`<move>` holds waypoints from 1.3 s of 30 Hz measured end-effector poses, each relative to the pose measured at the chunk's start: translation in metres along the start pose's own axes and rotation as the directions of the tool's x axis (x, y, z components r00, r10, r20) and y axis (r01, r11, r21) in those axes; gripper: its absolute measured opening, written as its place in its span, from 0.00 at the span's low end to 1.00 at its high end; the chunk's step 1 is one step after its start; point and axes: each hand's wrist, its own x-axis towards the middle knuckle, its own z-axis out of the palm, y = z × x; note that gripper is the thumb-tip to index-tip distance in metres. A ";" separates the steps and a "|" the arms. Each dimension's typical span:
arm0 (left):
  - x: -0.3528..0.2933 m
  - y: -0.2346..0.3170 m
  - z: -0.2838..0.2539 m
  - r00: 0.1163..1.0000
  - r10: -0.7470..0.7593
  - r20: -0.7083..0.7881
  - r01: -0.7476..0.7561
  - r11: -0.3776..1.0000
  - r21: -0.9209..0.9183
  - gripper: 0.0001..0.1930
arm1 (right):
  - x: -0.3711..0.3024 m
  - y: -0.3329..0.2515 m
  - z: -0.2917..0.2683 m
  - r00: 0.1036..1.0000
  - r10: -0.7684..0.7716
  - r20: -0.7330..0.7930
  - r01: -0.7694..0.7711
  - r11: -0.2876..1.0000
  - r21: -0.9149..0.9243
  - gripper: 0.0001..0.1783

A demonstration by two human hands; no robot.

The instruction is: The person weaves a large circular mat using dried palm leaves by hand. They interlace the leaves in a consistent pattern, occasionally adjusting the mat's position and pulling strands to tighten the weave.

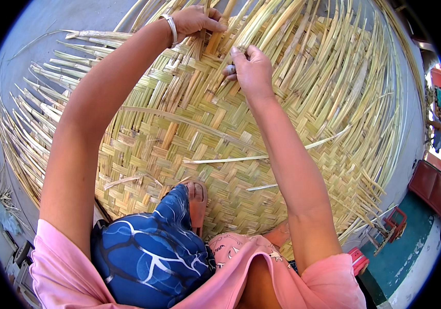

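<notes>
A large mat (194,139) of flat green and tan reed strips lies beneath me, woven in a diagonal pattern. My left hand (197,23), with a pale bracelet at its wrist, is closed on reed strips (214,41) at the mat's far edge. Slightly nearer and to the right, my right hand (254,69) is closed, thumb and forefinger together by the weave. Whatever lies between those fingers is hidden. A small round grey thing shows at the right hand's curled fingers; I cannot tell what it is.
Long unwoven strip ends (354,77) fan out around the mat over the grey floor (50,26). Loose strips (225,160) lie across the weave. My sandalled foot (196,201) rests on it. A dark red chair (429,186) and a red-framed item (396,222) stand at the right.
</notes>
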 end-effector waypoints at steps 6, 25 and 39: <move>-0.015 0.004 0.002 0.999 0.038 0.003 -0.037 0.994 -0.101 0.14 | 0.019 0.009 0.015 0.999 -0.010 0.042 0.018 0.983 -0.180 0.15; -0.078 -0.045 -0.031 0.828 -0.182 -0.530 -0.030 0.930 -0.366 0.10 | 0.016 0.017 0.031 0.942 -0.328 0.066 0.273 0.640 -0.718 0.10; -0.111 -0.060 -0.119 0.947 0.071 -0.313 -0.286 0.631 -0.721 0.09 | 0.034 -0.016 0.083 0.843 -0.424 0.329 0.524 0.514 -0.679 0.13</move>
